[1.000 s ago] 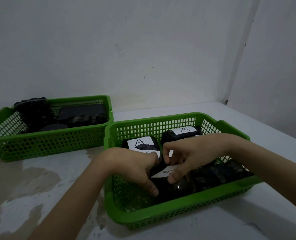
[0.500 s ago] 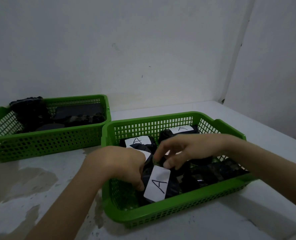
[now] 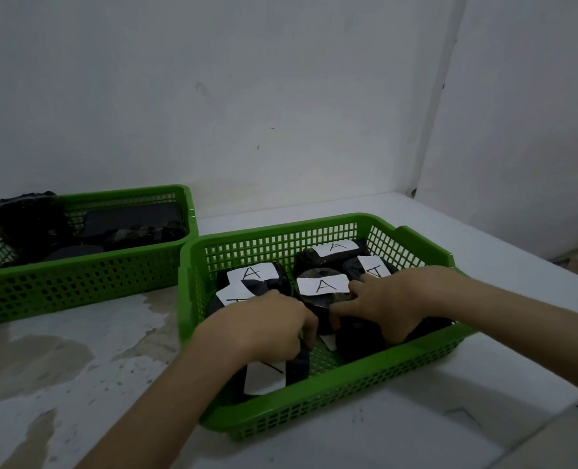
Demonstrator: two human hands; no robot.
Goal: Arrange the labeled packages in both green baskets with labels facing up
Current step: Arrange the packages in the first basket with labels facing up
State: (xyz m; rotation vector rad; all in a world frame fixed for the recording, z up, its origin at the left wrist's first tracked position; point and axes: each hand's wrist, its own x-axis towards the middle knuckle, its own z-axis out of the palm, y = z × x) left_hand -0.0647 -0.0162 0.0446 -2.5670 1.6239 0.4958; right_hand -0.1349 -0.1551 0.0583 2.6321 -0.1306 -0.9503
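The near green basket [image 3: 341, 394] holds several black packages with white "A" labels. One label faces up in the middle [image 3: 322, 286], another at the back [image 3: 335, 248], a third at the back left [image 3: 253, 274]. My left hand [image 3: 264, 328] grips a black package whose label [image 3: 264, 379] shows below my wrist at the basket's front. My right hand [image 3: 387, 304] curls round a dark package [image 3: 358, 336] at the front right, which shows no label.
The second green basket [image 3: 77, 279] stands at the left rear with black packages [image 3: 27, 218] and no visible labels. The tabletop [image 3: 61, 360] is white with worn stained patches. White walls meet in a corner at the back right.
The front labeled package has shifted toward the basket's front left under my left hand. My right hand has dropped from the middle onto the dark package at the front right, uncovering the middle label.
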